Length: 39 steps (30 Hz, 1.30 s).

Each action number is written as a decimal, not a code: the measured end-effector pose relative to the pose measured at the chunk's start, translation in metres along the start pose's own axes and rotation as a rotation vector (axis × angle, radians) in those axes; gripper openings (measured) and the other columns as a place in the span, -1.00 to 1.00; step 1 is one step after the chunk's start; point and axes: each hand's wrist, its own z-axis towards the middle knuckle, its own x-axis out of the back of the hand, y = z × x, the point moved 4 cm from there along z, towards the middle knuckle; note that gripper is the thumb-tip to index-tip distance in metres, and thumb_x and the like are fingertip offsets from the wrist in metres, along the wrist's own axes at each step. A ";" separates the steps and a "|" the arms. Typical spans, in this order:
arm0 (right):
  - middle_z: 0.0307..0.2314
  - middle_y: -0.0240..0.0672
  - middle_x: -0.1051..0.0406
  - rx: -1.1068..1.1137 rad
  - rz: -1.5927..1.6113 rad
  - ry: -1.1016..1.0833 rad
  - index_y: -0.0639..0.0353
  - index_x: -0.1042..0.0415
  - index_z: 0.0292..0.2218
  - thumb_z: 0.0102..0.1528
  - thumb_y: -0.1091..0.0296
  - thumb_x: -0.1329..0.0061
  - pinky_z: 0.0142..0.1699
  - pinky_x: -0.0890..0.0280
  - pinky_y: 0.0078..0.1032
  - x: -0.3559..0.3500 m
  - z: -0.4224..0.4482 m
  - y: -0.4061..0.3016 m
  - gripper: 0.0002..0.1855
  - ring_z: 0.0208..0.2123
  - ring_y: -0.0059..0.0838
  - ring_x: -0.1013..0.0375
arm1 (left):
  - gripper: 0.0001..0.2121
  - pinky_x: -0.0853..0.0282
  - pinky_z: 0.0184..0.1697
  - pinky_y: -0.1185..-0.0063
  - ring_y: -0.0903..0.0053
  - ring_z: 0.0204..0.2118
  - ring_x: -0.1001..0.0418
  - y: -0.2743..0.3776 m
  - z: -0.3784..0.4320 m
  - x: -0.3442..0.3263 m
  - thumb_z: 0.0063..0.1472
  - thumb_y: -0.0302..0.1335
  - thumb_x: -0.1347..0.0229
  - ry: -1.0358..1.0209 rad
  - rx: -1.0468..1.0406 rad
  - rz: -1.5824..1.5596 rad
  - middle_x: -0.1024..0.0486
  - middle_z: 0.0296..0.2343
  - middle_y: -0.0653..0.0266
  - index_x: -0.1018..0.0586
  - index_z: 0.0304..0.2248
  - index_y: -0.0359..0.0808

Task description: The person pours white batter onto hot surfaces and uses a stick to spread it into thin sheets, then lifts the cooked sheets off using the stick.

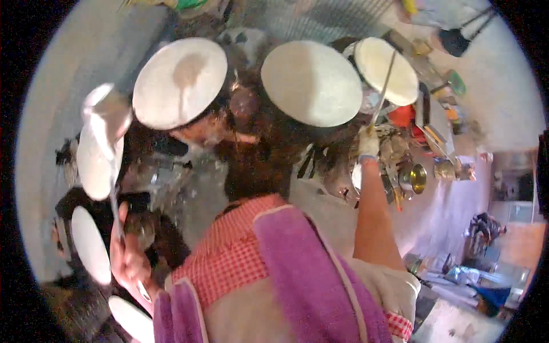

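Note:
My left hand [128, 261] grips the handle of a metal ladle [115, 184]. Its blurred, shiny bowl [107, 113] is raised over the edge of a round white surface [96, 167] at the left. My right hand [368, 141], in a pale work glove, is closed around a long thin stick or blade [384, 90]. Seen from here, that tool crosses a pale yellow round surface [381, 64] at the upper right. Ahead are two larger white rounds on dark bases, one at left [158, 94] bearing a ladle-shaped shadow, another [334, 85] half shaded.
More white rounds, one at far left [90, 244] and one lower [131, 317], curve around my left side. To the right are a metal bowl with yellow liquid [418, 179], a red object [402, 115] and assorted containers. A dustpan-like black object [453, 42] stands at upper right.

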 end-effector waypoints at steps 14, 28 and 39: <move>-0.21 -0.01 -0.47 0.187 0.068 -0.308 0.19 -0.39 -0.02 0.11 0.03 0.03 -0.06 -0.30 -0.25 -0.022 0.089 -0.031 -0.49 -0.15 -0.02 -0.45 | -0.51 -0.19 -0.68 0.66 0.70 -0.67 -0.10 -0.116 0.062 -0.016 0.43 -0.38 0.39 0.434 -0.056 -0.281 -0.15 -0.48 0.30 0.21 0.28 -0.16; -0.22 -0.23 -0.47 0.570 0.398 -1.206 0.25 -0.28 0.09 0.14 0.14 -0.01 -0.10 -0.31 -0.51 -0.033 -0.191 -0.244 -0.43 -0.20 -0.44 -0.43 | -0.45 -0.15 -0.71 0.78 0.77 -0.67 -0.08 -0.136 0.070 0.011 0.40 -0.44 0.23 0.330 -0.182 -0.306 -0.14 -0.46 0.32 0.18 0.29 -0.11; -0.33 -0.25 -0.50 0.221 0.829 -2.124 0.15 -0.33 -0.03 0.16 0.23 0.06 -0.31 -0.40 -0.37 -0.151 -0.291 -0.342 -0.63 -0.35 -0.37 -0.49 | -0.68 -0.01 -0.84 0.75 0.77 -0.76 0.03 -0.141 0.036 0.070 0.42 -0.19 0.28 0.571 -0.528 -0.255 -0.24 -0.45 0.38 -0.41 -0.03 -0.10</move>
